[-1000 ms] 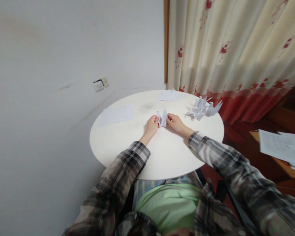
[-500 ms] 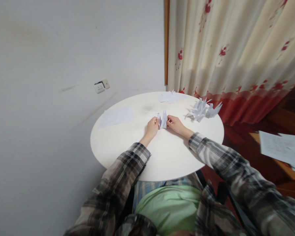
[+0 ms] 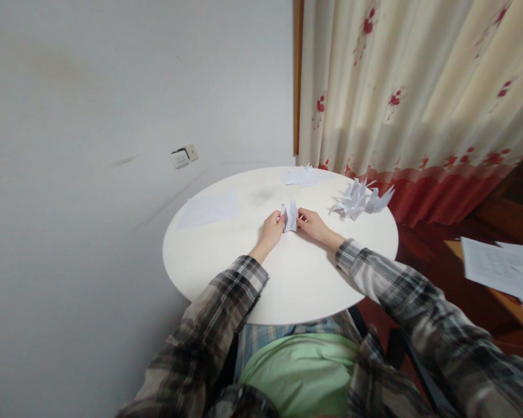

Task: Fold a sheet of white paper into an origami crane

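Barely moved: white folded paper (image 3: 292,220), two-peaked

A home, judging by the flowered curtain (image 3: 418,69).

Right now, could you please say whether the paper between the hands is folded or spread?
Folded: the paper shows upright, pointed flaps between left hand and right hand.

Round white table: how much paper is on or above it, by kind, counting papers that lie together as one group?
Folded paper between left hand and right hand: 1
Folded-paper cluster, right side: 1
Flat paper groups (left group, far group): 2
Total: 4
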Motion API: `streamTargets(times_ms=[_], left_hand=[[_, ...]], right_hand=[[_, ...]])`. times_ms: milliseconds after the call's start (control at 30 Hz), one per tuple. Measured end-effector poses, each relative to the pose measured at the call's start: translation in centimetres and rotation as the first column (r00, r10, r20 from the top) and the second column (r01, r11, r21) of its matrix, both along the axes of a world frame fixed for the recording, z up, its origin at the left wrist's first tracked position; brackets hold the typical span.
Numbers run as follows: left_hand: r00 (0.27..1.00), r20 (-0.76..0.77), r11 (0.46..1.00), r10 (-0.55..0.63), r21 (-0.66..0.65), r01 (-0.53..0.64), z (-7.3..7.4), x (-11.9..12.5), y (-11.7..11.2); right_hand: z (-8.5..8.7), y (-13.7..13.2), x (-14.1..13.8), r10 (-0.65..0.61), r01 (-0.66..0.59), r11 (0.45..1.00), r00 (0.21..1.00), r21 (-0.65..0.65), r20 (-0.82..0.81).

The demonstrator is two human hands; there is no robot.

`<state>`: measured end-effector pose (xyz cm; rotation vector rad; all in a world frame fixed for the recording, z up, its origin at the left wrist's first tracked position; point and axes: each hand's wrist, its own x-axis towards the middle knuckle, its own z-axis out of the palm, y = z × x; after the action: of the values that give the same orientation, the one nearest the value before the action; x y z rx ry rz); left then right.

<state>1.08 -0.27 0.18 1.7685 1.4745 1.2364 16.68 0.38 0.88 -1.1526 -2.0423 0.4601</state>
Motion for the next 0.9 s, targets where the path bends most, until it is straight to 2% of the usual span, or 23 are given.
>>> streamTargets(times_ms=[433,900], left_hand=[[1.0,-0.001,1.0,-0.002,-0.007,0.002,0.05,-0.03,-0.05],[1.0,0.001,1.0,0.012,-0.01,-0.011,0.23,0.0,-0.17]], right_hand=[[-0.49,0.46,0.05,-0.005,0.005,1.0,1.0,0.02,0.009],[-0.21,0.2,0.06,-0.003,0.003,1.0,1.0,0.012,0.0]])
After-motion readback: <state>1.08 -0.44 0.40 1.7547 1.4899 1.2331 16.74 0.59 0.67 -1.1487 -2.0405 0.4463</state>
